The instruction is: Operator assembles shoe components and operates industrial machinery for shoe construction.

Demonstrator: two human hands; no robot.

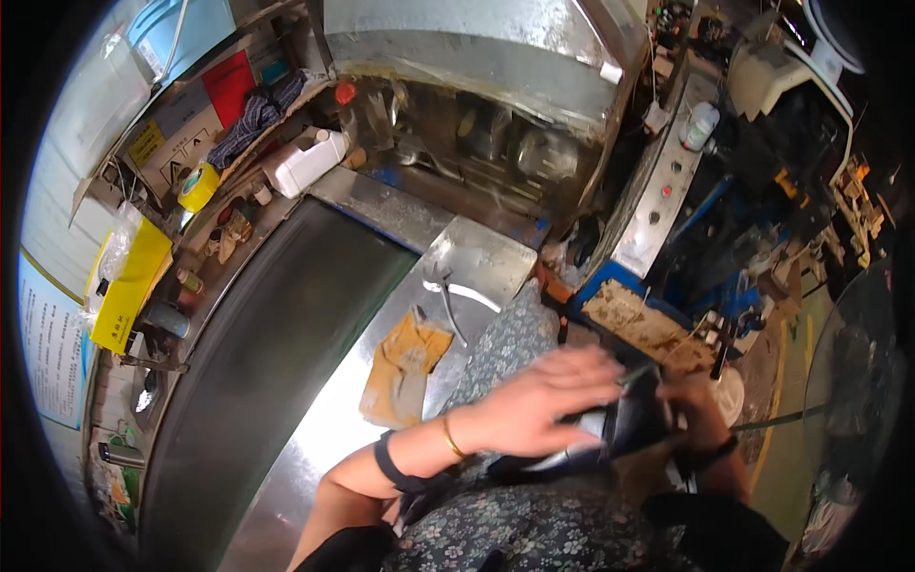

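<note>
Head view: glossy, pale-streaked black object; left hand, right hand; grips unclear

The left hand reaches across a glossy black thing, fingers extended over its left side; the right hand, blurred, is at its right side. It is held over the lap, right of the metal worktop. Pliers lie near the worktop's far end, toward its right edge; a stained yellow cloth lies nearer. A dark belt borders the worktop's left edge. Beyond the belt's far left corner stands a white jug.
</note>
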